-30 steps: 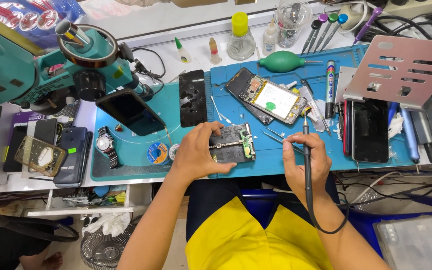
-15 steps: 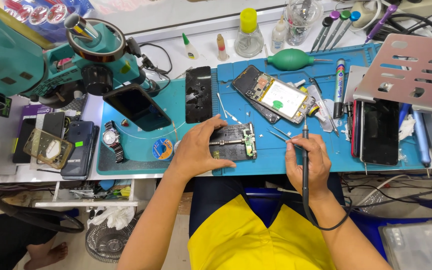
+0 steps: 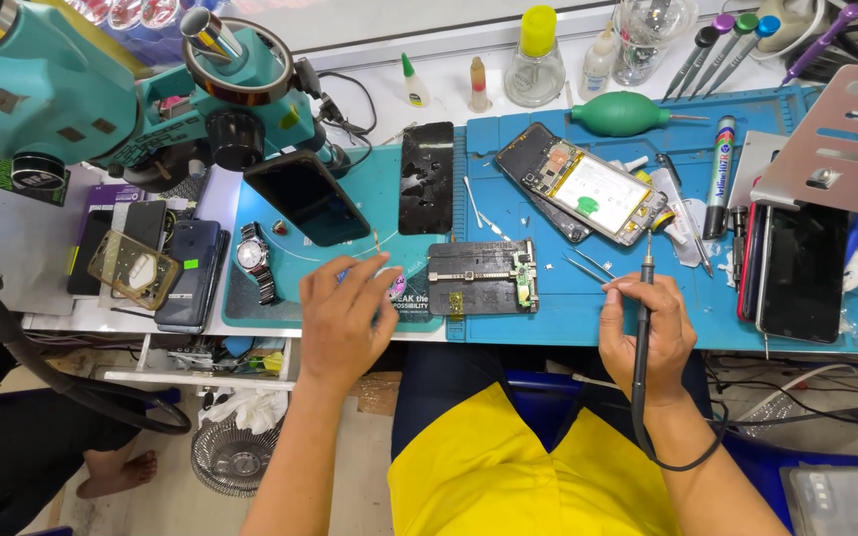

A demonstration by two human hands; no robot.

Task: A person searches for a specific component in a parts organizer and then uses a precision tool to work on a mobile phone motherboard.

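Hands apart: right hand (image 3: pixel 647 333) clamped on soldering iron (image 3: pixel 643 328), left hand (image 3: pixel 345 318) loose beside circuit board (image 3: pixel 482 277).

Blue rubber work mat (image 3: pixel 588 308); black rectangular circuit-board holder (image 3: pixel 479 277) with a green board strip; teal metal microscope (image 3: pixel 101 109); green rubber bulb blower (image 3: pixel 620 112); black slim soldering pen (image 3: pixel 643 328); yellow-capped clear glass bottle (image 3: pixel 536 58); yellow fabric shorts (image 3: pixel 508 467).

White workbench (image 3: pixel 12 213), two blue work mats (image 3: pixel 588 308), teal microscope (image 3: pixel 101 109), stacked phones (image 3: pixel 186 273), small bottles (image 3: pixel 414 79)
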